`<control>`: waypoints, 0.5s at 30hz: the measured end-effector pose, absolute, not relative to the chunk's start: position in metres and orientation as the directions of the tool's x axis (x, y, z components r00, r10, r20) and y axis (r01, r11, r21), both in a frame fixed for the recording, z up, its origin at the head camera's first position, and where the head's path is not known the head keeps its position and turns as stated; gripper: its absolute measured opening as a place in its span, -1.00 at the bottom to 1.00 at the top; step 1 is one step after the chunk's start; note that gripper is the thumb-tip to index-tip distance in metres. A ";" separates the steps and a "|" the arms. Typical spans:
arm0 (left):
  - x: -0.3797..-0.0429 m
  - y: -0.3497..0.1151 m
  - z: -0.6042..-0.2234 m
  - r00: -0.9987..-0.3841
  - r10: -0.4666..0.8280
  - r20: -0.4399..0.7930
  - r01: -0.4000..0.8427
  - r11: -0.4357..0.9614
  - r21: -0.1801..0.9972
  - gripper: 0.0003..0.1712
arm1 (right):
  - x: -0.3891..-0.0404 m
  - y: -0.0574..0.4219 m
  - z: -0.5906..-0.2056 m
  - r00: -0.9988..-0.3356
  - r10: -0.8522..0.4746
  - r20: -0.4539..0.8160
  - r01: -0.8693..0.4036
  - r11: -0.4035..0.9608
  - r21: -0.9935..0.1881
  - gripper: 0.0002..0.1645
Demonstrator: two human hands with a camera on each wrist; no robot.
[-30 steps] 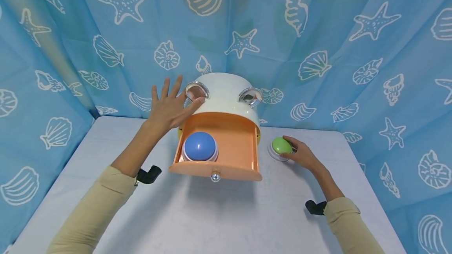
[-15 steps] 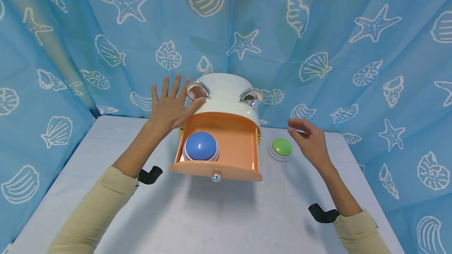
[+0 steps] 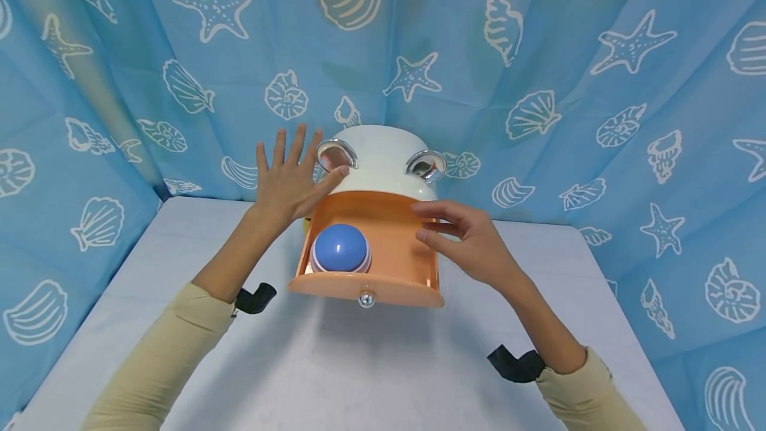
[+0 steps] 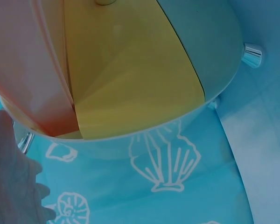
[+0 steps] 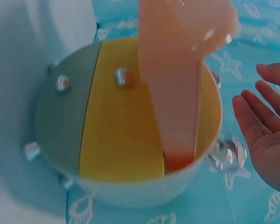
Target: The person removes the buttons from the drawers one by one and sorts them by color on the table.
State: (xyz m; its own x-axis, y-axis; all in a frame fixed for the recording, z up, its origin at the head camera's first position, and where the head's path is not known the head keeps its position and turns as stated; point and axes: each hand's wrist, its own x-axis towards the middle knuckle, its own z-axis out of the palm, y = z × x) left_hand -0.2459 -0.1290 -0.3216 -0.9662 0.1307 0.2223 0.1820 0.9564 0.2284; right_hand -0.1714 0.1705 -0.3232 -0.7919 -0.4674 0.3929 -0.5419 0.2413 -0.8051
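A rounded white cabinet (image 3: 383, 155) with two chrome ring eyes stands with its top orange drawer (image 3: 397, 231) pulled out. Inside the drawer, on its left side, sits a blue dome button (image 3: 341, 248) on a white base. My left hand (image 3: 286, 185) is spread flat at the cabinet's left side, its thumb over the left chrome ring (image 3: 336, 155). My right hand (image 3: 467, 238) hovers over the drawer's right edge with loosely bent fingers and nothing between them. In the right wrist view the right hand (image 5: 270, 130) is empty beside the cabinet. The green button is hidden behind the right hand.
Below the orange drawer are a closed yellow drawer (image 4: 135, 65) and a green drawer (image 5: 65, 112), with chrome knobs. A white cloth-covered table (image 3: 383, 371) carries the cabinet. Behind and at both sides hangs a blue curtain (image 3: 556, 52) with shell prints.
My right hand has let go of the green button, lifted off to the right, then swung left over the drawer's right edge. My left hand has stayed in place.
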 end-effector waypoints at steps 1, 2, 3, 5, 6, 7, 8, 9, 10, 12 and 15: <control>-0.246 -0.129 -0.322 -0.966 0.130 0.225 0.182 0.956 0.229 0.06 | -0.172 0.165 -0.322 -0.794 -0.482 0.370 -0.528 0.248 -0.812 -0.57; -0.246 -0.129 -0.322 -0.965 0.130 0.227 0.183 0.956 0.230 0.06 | -0.173 0.161 -0.321 -0.797 -0.495 0.346 -0.513 0.253 -0.821 -0.55; -0.246 -0.129 -0.322 -0.965 0.130 0.229 0.184 0.955 0.231 0.06 | -0.174 0.156 -0.321 -0.799 -0.507 0.322 -0.497 0.256 -0.829 -0.53; -0.246 -0.129 -0.322 -0.964 0.130 0.232 0.184 0.956 0.230 0.06 | -0.176 0.148 -0.321 -0.801 -0.533 0.273 -0.467 0.269 -0.842 -0.49; -0.246 -0.129 -0.322 -0.964 0.131 0.232 0.185 0.956 0.229 0.06 | -0.178 0.144 -0.322 -0.801 -0.545 0.248 -0.450 0.275 -0.850 -0.47; -0.246 -0.129 -0.323 -0.963 0.131 0.235 0.186 0.955 0.229 0.06 | -0.179 0.141 -0.323 -0.799 -0.557 0.227 -0.435 0.275 -0.857 -0.46; -0.247 -0.129 -0.323 -0.962 0.132 0.238 0.187 0.956 0.226 0.07 | -0.181 0.137 -0.324 -0.795 -0.568 0.211 -0.425 0.274 -0.863 -0.45; -0.247 -0.130 -0.323 -0.962 0.132 0.238 0.186 0.957 0.222 0.07 | -0.182 0.134 -0.326 -0.789 -0.580 0.201 -0.418 0.268 -0.868 -0.44; -0.247 -0.130 -0.324 -0.962 0.133 0.237 0.186 0.958 0.220 0.07 | -0.184 0.131 -0.328 -0.784 -0.590 0.194 -0.416 0.267 -0.869 -0.42; -0.248 -0.130 -0.324 -0.962 0.133 0.237 0.186 0.958 0.219 0.08 | -0.187 0.126 -0.332 -0.770 -0.611 0.183 -0.416 0.264 -0.870 -0.40; -0.248 -0.130 -0.324 -0.963 0.133 0.234 0.186 0.957 0.222 0.08 | -0.191 0.120 -0.337 -0.748 -0.641 0.169 -0.420 0.260 -0.870 -0.36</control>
State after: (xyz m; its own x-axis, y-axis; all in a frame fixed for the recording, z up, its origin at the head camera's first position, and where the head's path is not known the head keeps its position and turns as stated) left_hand -0.2483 -0.1301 -0.3243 -0.9630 0.1327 0.2344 0.1860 0.9571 0.2223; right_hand -0.1907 0.1202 -0.3370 -0.7484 -0.6413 0.1694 -0.4197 0.2600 -0.8696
